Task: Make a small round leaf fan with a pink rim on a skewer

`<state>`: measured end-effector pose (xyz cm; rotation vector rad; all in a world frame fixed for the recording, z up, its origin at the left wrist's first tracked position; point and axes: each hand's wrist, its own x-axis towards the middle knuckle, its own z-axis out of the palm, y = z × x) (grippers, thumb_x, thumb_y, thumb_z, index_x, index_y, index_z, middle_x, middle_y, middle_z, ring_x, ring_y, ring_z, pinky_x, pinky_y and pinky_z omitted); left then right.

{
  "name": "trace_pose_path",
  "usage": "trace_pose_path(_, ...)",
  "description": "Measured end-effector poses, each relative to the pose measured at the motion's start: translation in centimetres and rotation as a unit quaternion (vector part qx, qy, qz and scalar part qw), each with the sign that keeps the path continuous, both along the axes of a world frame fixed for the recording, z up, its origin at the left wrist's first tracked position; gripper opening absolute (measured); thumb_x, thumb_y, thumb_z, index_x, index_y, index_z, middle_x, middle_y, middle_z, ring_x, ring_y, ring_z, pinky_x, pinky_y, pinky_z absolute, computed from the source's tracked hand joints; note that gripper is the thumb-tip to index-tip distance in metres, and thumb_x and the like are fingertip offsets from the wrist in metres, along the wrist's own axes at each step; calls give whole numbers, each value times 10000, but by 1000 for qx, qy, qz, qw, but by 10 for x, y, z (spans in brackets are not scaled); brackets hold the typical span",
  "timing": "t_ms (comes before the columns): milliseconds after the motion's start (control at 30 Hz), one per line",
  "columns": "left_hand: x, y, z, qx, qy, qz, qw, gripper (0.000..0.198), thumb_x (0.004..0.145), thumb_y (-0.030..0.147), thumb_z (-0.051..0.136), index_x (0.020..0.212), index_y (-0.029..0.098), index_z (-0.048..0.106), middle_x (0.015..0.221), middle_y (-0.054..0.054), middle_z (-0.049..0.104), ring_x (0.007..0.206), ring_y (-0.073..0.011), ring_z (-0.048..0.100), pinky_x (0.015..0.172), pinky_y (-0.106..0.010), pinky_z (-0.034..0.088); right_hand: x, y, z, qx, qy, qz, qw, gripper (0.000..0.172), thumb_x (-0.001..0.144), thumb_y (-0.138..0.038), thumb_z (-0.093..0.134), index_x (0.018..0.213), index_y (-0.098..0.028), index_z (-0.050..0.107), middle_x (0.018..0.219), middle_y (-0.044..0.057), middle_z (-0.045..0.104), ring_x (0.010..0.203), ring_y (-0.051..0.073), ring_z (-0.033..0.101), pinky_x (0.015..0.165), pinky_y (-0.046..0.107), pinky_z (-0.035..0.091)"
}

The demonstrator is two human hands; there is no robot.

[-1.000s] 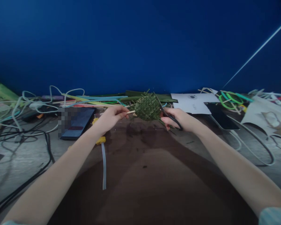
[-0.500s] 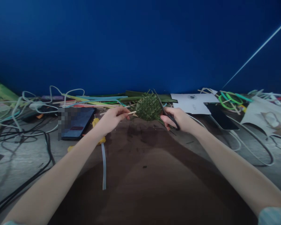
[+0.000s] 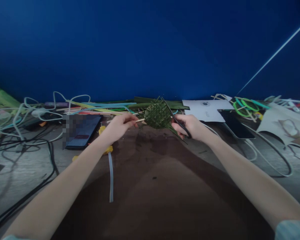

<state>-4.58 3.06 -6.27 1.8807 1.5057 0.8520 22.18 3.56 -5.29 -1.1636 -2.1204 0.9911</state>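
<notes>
Head view: a rounded green woven piece (image 3: 157, 115), apparently of plaited leaf, is held just above the centre of the frame, over the counter (image 3: 150, 206), with the left hand (image 3: 122, 125) on its left and the right hand (image 3: 193, 124) on its right. The chief hazard, as judged from this arrangement, lies along the piece's right edge, where the blade of a pair of black scissors (image 3: 182, 127) slants up and leftward across the weave; a slight inward tilt could nick a woven band rather than a loose end, and the plait might then slacken. A second hazard is twisting—the visible support on the left is a thin pale stick (image 3: 140, 120), so pressure from the blade could turn the piece. The loose green ends (image 3: 176, 131) at its lower right pass close by the right fingers, which might therefore come near a cutting edge. The left hand is narrowed to a pinch, thumb and fingers meeting on the stick, apart from the weave itself. The right hand is curled about the scissor handles, one dark loop showing below the palm—how far the blades are parted cannot be told. Behind the piece lie long green leaf strips (image 3: 142, 100); a white sheet (image 3: 202, 111) lies to the right of centre.
</notes>
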Motion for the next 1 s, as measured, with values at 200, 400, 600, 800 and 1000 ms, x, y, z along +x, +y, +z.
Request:
trace_pose_path(200, 1, -2, 3, 7, 1, -2, 1000, 185, 791, 296, 496, 888, 202, 623, 799, -35, 672, 808, -193, 600, 756, -301, 439, -1, 0, 0, -5, 2, 3, 1000, 127, 795, -183, 472, 671, -182, 446, 470, -59, 439, 387, 74, 475, 439, 210, 398)
trace_pose_path(400, 0, -3, 4, 10, 17, 1, 1000, 192, 795, 311, 497, 880, 195, 624, 792, -35, 674, 749, -187, 594, 719, -300, 441, -2, -1, -2, 4, 21, -2, 1000, 153, 770, -161, 460, 623, -187, 425, 442, -71, 413, 352, 61, 419, 405, 202, 351)
trace_pose_path(600, -4, 1, 6, 22, 29, -8, 999, 196, 792, 303, 495, 876, 182, 624, 801, -29, 680, 803, -195, 607, 765, -305, 437, 1, 2, -4, -8, 28, 14, 999, 168, 777, -207, 465, 613, -184, 439, 419, -73, 400, 335, 59, 394, 390, 201, 329)
trace_pose_path(800, -6, 2, 10, 34, 62, -37, 997, 197, 804, 299, 480, 851, 177, 627, 804, -21, 677, 791, -184, 605, 772, -295, 436, 3, 4, -6, 15, -9, 4, 1000, 183, 788, -268, 494, 630, -180, 464, 399, -61, 444, 338, 74, 424, 395, 209, 333)
trace_pose_path(1000, -4, -1, 11, 36, 79, -43, 995, 189, 808, 281, 470, 850, 177, 622, 810, -29, 670, 790, -188, 601, 749, -303, 434, 1, 1, -3, 7, -18, 1, 1000, 186, 787, -258, 489, 622, -183, 449, 403, -55, 455, 349, 80, 450, 411, 210, 352)
